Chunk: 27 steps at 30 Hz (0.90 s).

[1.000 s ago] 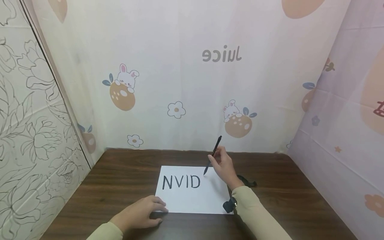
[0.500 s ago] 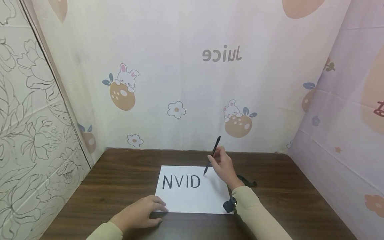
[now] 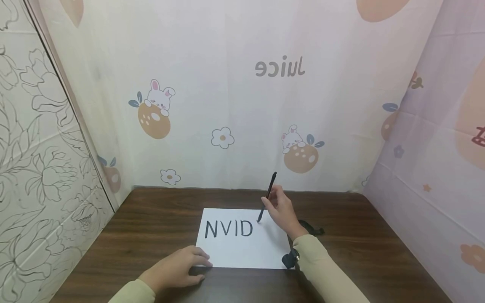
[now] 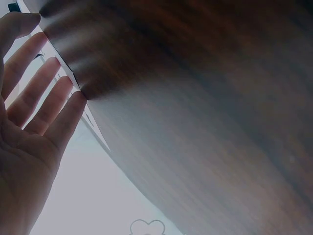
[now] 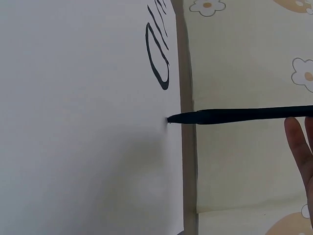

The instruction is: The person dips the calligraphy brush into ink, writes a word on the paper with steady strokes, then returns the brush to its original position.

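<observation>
A white sheet of paper (image 3: 242,254) lies on the table with the black handwritten letters NVID (image 3: 229,229) across its upper left. My right hand (image 3: 282,210) pinches a slim black pen (image 3: 271,184) along its shaft, leaning it with the top away from me. In the right wrist view the tip of the pen (image 5: 230,115) is right at the paper, just past the letter D (image 5: 157,58). My left hand (image 3: 179,266) rests at the lower left corner of the sheet, its fingertips (image 4: 80,96) on the edge, fingers loosely extended.
The dark wooden table (image 3: 151,223) is closed in by printed cloth walls (image 3: 227,97) at the back and both sides. A black camera (image 3: 290,259) sits at my right wrist, and a black strap (image 3: 312,228) shows beside it.
The top of the pen has tipped slightly left while its point stays almost in place right of the D. My left hand and the paper hold still.
</observation>
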### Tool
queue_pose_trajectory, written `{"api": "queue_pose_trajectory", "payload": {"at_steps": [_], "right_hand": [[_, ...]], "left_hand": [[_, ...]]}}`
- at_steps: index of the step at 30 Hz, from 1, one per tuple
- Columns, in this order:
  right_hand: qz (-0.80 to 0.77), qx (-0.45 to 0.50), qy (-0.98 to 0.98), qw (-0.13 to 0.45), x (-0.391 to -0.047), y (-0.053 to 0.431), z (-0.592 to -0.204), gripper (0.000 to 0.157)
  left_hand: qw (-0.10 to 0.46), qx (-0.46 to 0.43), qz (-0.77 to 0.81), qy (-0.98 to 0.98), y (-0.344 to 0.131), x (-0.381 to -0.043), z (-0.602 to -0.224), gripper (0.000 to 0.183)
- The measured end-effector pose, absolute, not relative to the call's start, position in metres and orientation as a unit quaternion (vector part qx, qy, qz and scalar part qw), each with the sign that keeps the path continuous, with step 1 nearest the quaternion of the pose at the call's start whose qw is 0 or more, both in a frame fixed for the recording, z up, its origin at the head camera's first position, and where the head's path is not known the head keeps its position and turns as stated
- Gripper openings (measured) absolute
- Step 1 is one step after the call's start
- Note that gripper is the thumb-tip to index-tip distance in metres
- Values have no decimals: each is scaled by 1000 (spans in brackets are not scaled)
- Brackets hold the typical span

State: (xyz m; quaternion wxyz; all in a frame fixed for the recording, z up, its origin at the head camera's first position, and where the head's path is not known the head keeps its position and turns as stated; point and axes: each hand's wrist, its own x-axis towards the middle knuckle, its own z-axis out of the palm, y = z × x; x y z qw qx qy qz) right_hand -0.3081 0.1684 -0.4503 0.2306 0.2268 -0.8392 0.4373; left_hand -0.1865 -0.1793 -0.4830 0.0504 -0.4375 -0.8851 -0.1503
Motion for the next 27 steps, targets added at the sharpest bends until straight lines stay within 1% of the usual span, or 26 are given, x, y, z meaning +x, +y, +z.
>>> {"api": "queue_pose_trajectory", "payload": {"at_steps": [4,16,27], "right_hand": [[435,228,-840,231,-308,168,-450,32],[438,224,-842,222,-306,167,-452,31],[439,234,-841,214,-305,167,-453,33]], "left_hand": [[62,-446,-146,-881,-180,-188,-485,24],[69,-446,-144,-881,-180,-188,-487,24],[42,-433,-152,-887,-180,-186,-483,23]]}}
